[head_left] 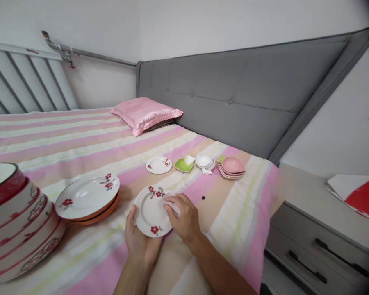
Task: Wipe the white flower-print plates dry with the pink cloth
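Observation:
A white plate with red flowers and grey leaves rests in my left hand, tilted a little over the bed. The thumb lies along its left rim and the other fingers are under it, mostly hidden. My right hand pinches a thin white wipe, perhaps tissue, against the plate's right side. A smaller flowered plate lies flat just beyond. To the left, a larger flowered plate sits on top of orange-brown dishes.
Tall stacked bowls stand at the left. Farther right lie a green leaf dish, small white dishes and stacked pink dishes. A small black bit lies on the striped sheet. A nightstand adjoins the bed.

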### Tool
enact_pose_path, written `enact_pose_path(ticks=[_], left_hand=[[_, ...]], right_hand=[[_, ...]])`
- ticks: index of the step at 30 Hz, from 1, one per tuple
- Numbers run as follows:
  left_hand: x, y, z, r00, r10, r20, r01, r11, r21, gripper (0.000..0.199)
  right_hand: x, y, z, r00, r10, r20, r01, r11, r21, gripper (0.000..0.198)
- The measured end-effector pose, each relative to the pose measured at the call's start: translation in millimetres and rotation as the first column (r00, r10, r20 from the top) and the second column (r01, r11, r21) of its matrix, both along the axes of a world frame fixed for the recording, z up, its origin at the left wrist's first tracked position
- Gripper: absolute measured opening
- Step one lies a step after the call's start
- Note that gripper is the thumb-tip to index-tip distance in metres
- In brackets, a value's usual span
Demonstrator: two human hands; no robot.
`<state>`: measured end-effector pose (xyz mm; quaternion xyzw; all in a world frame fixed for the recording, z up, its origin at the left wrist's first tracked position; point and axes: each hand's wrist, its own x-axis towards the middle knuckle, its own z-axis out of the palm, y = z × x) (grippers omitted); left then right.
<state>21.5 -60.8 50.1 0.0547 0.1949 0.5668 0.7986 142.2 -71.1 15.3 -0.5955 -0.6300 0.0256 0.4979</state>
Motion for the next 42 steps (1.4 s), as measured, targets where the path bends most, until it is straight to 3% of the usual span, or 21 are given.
enact_pose_path(ticks=[10, 20, 28, 33, 38, 42], left_hand=[[-5.9, 4.3, 11.9, 0.987, 0.147, -0.059, -0.15, 0.987, -0.06, 0.042], [-11.1, 4.3, 0.0, 0.998, 0.05, 0.034, -0.05, 0.999, 0.02, 0.045], [-10.8, 2.3, 6.1, 0.998, 0.053, 0.036, -0.052, 0.998, -0.027, 0.044], [-7.2, 1.5, 4.6, 1.0, -0.016, 0.016, 0.017, 0.999, -0.031, 0.044], [-5.1, 0.4, 7.2, 0.999, -0.05, -0.016, 0.05, 0.998, -0.049, 0.042], [-5.9, 1.0, 8.3, 0.997, -0.057, -0.043, 0.054, 0.996, -0.067, 0.043]], right_hand=[[8.6, 2.6, -4.3, 0.984, -0.135, -0.118, 0.148, 0.983, 0.105, 0.038], [12.6, 6.2, -10.8, 0.97, -0.154, -0.19, 0.176, 0.979, 0.104, 0.04], [18.5, 9.6, -18.0, 0.883, -0.26, -0.39, 0.278, 0.961, -0.012, 0.046], [15.7, 7.9, -13.9, 0.852, -0.139, -0.506, 0.157, 0.988, -0.008, 0.043], [13.3, 3.3, -8.2, 0.791, 0.055, -0.609, 0.007, 0.995, 0.098, 0.037], [14.5, 3.0, -9.1, 0.774, 0.082, -0.628, -0.038, 0.996, 0.083, 0.035]])
